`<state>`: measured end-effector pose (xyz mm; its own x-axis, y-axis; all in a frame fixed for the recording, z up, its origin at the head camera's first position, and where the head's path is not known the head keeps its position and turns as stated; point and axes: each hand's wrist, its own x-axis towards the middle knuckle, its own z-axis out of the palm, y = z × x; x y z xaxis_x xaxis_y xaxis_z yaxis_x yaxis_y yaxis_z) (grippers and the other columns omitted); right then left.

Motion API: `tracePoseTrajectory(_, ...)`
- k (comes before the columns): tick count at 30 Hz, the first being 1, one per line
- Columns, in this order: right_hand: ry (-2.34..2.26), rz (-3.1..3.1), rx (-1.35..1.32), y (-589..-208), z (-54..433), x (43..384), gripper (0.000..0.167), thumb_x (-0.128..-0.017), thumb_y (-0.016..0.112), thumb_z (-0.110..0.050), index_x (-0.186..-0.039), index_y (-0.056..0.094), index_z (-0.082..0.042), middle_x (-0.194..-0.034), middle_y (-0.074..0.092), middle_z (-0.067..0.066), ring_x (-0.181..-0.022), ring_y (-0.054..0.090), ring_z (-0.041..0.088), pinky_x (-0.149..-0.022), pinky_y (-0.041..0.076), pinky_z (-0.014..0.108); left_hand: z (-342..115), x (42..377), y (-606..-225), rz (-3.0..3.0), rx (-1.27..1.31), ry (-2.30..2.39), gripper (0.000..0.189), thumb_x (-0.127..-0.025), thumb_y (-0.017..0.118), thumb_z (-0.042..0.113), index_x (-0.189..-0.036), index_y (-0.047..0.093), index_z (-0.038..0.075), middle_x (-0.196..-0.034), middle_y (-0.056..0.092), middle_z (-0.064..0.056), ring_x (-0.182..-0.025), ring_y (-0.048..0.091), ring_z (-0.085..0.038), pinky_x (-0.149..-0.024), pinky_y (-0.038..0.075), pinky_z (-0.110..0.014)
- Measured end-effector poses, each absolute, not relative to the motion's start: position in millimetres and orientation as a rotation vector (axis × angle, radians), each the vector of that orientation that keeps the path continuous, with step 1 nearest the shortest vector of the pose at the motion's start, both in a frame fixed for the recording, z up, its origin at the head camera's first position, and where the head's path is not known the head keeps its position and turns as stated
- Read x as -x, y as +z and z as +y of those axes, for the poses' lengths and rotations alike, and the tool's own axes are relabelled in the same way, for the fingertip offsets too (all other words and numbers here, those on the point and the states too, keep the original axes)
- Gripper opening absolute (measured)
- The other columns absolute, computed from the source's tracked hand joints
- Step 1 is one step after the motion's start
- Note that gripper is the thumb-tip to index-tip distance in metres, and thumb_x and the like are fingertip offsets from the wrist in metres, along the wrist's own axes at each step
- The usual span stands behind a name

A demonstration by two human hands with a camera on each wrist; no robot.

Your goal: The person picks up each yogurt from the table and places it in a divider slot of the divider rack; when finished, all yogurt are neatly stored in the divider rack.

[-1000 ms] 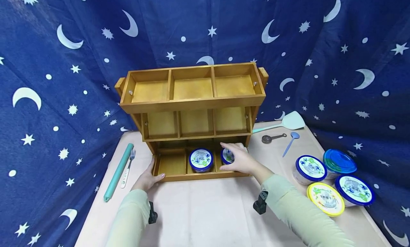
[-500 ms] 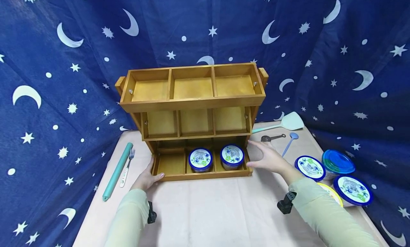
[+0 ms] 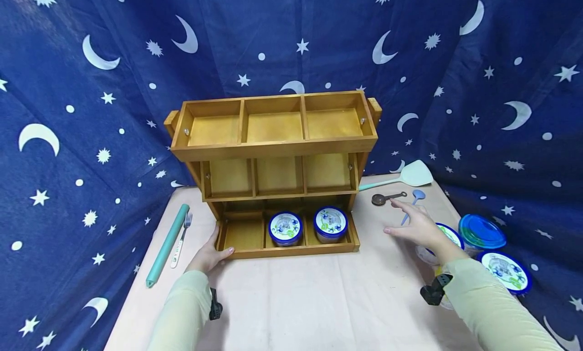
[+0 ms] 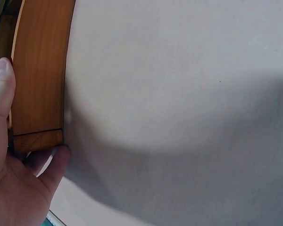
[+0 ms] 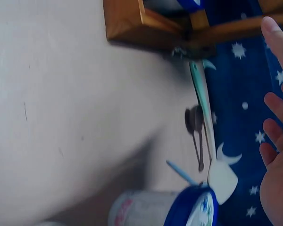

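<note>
A three-tier wooden organizer (image 3: 273, 147) with divided trays stands at the middle of the table. My left hand (image 3: 209, 253) holds its lower left corner, thumb over the front rim and fingers against the side; the left wrist view shows the fingertips (image 4: 61, 157) right at the wood. In the bottom tray, one blue-lidded tub (image 3: 285, 227) sits in the middle compartment and another (image 3: 330, 222) in the right one. My right hand (image 3: 421, 228), fingers spread and holding nothing, hovers right of the organizer. It partly covers a third blue-lidded tub (image 5: 191, 209).
At the right stand another blue-lidded tub (image 3: 504, 271), a clear blue-lidded tub (image 3: 482, 230) and a yellow-lidded one mostly behind the right arm. Behind lie a pale green spatula (image 3: 415, 174), a dark measuring spoon (image 3: 379, 199) and a blue spoon (image 3: 418, 194). A green stick (image 3: 167, 246) and fork (image 3: 180, 239) lie left.
My right hand has left the tub in the bottom tray's right compartment and moved rightward, toward the tubs at the right. My left hand stays at the organizer's corner.
</note>
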<state>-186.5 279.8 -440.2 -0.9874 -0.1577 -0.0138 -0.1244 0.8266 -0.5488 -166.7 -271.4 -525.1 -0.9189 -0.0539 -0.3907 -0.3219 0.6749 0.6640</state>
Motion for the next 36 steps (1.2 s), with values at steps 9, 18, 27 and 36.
tracePoseTrajectory(9,-0.812,2.942,0.172,-441,315,182,0.103,-0.075,0.069,-0.058,-0.146,0.023,0.001,-0.14,0.035,0.029,-0.126,0.022,0.053,-0.094,0.022,0.072,-272,169,-527,2.575,0.279,1.07,0.102,-0.085,0.067,0.04,-0.151,-0.008,0.021,-0.149,0.016,-0.028,-0.133,0.018,-0.049,-0.108,0.017,-0.057)
tracePoseTrajectory(18,-0.749,2.932,0.114,-450,342,178,0.107,-0.074,0.069,-0.06,-0.146,0.021,0.002,-0.141,0.03,0.033,-0.125,0.018,0.057,-0.09,0.018,0.076,-274,167,-529,2.572,0.279,1.078,0.103,-0.085,0.067,0.041,-0.151,-0.009,0.022,-0.149,0.014,-0.029,-0.133,0.018,-0.05,-0.107,0.018,-0.058)
tracePoseTrajectory(27,-0.758,2.857,-0.059,-456,358,168,0.118,-0.07,0.068,-0.065,-0.148,0.009,0.002,-0.143,0.019,0.036,-0.121,0.008,0.065,-0.086,0.014,0.08,-275,166,-530,2.594,0.262,1.078,0.101,-0.087,0.067,0.037,-0.15,-0.01,0.022,-0.145,0.023,-0.032,-0.131,0.023,-0.05,-0.107,0.019,-0.057)
tracePoseTrajectory(36,-0.585,2.864,-0.103,-466,372,157,0.115,-0.07,0.069,-0.064,-0.146,0.014,0.003,-0.137,0.018,0.041,-0.112,0.015,0.065,-0.081,0.026,0.078,-274,165,-532,2.577,0.277,1.123,0.101,-0.086,0.068,0.036,-0.151,-0.009,0.022,-0.144,0.025,-0.033,-0.118,0.047,-0.045,-0.107,0.019,-0.056)
